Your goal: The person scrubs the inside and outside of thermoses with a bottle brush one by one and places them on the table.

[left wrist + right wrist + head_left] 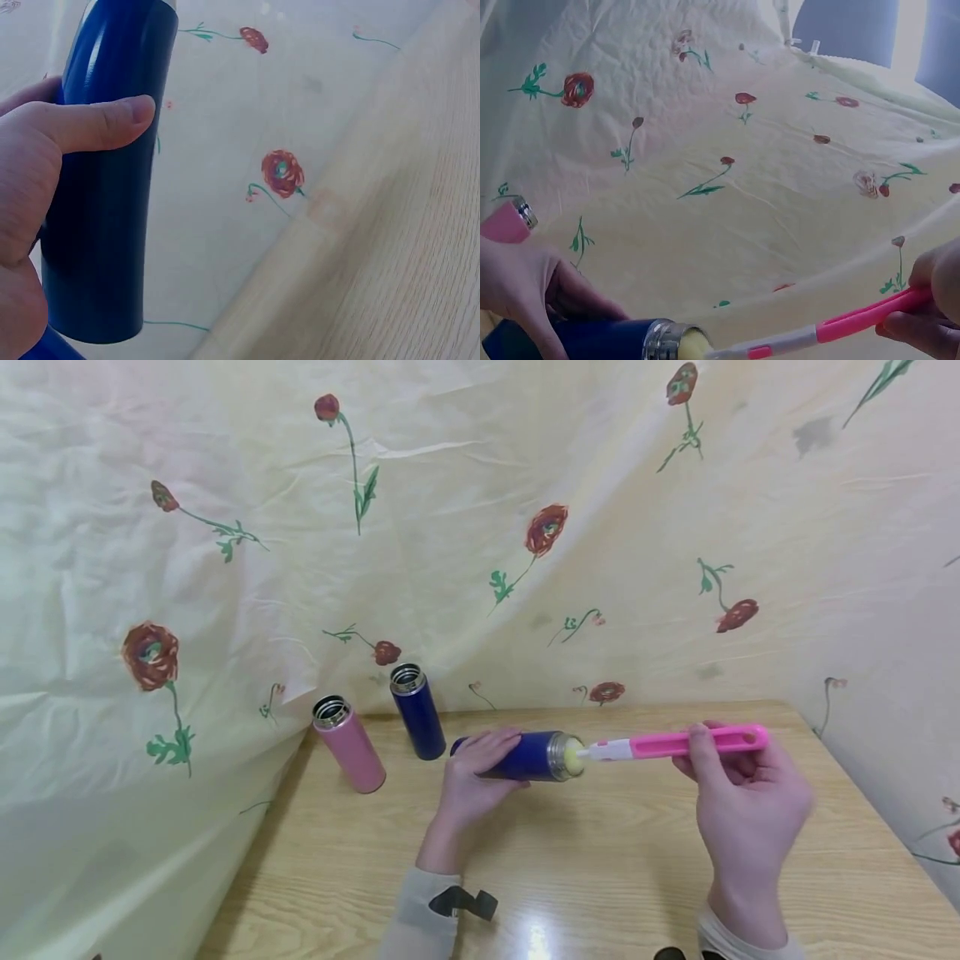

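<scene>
My left hand [480, 777] grips a dark blue thermos bottle [528, 756] around its body. The bottle is tilted on its side above the table, its steel mouth facing right. In the left wrist view, the thumb lies across the blue bottle [105, 225]. My right hand [750, 802] pinches the pink handle of a bottle brush [660, 744], which has a white neck. The brush's pale yellow sponge head [573, 757] sits at the bottle's mouth, partly inside. In the right wrist view, the sponge [695, 346] shows at the steel rim.
A pink bottle [351, 747] and a second blue bottle [417, 714] stand uncapped at the back left of the wooden table [585, 877]. A flowered cloth [450, 552] hangs behind and at both sides.
</scene>
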Tool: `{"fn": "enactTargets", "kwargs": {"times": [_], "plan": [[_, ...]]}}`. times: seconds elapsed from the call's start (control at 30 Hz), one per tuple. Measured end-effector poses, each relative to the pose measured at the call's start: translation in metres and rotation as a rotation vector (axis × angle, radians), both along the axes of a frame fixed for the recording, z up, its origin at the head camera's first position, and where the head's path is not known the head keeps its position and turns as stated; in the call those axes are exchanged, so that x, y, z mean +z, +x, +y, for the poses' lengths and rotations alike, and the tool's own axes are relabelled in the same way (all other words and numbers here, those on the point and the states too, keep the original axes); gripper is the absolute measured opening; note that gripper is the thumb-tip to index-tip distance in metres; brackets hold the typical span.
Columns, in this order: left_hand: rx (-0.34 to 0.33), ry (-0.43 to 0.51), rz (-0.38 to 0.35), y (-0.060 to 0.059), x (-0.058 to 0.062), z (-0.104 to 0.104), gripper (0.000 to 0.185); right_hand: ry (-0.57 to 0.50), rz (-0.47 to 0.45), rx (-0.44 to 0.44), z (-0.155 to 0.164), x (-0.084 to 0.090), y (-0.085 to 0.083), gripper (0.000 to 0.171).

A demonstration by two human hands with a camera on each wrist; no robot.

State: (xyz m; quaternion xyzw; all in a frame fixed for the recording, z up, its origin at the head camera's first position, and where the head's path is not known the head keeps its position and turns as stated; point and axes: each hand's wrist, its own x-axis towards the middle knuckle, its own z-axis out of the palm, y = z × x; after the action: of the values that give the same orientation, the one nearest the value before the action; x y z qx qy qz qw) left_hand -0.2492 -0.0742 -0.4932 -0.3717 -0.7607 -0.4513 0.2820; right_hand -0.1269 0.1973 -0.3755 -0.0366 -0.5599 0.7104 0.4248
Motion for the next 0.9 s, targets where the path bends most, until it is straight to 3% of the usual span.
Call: {"fn": "enactTargets", "kwargs": {"times": [0.07,0.2,0.3,0.33,0.57,0.73,0.9], "plan": [[-0.012,0.021,-0.057,0.002,0.001,0.0,0.068,0.04,-0.015,0.065,0.0,-0.002,0.0,0.019],[-0.076,0.09,-0.211,0.009,0.006,0.001,0.072,0.353,-0.063,0.218,-0.005,-0.01,-0.007,0.02],[-0.148,0.104,-0.303,0.014,0.01,0.002,0.074,0.577,-0.047,0.293,-0.01,-0.017,-0.015,0.022],[-0.171,0.097,-0.322,0.016,0.011,0.002,0.074,0.607,-0.03,0.318,-0.011,-0.019,-0.018,0.023],[-0.271,0.058,-0.448,0.021,0.02,-0.005,0.074,0.643,0.045,0.44,-0.005,-0.021,-0.019,0.03],[-0.313,0.015,-0.45,0.02,0.018,-0.01,0.073,0.705,0.083,0.495,-0.002,-0.023,-0.02,0.035],[-0.292,-0.004,-0.478,0.021,0.017,-0.009,0.074,0.621,0.077,0.464,-0.004,-0.025,-0.02,0.033]]}}
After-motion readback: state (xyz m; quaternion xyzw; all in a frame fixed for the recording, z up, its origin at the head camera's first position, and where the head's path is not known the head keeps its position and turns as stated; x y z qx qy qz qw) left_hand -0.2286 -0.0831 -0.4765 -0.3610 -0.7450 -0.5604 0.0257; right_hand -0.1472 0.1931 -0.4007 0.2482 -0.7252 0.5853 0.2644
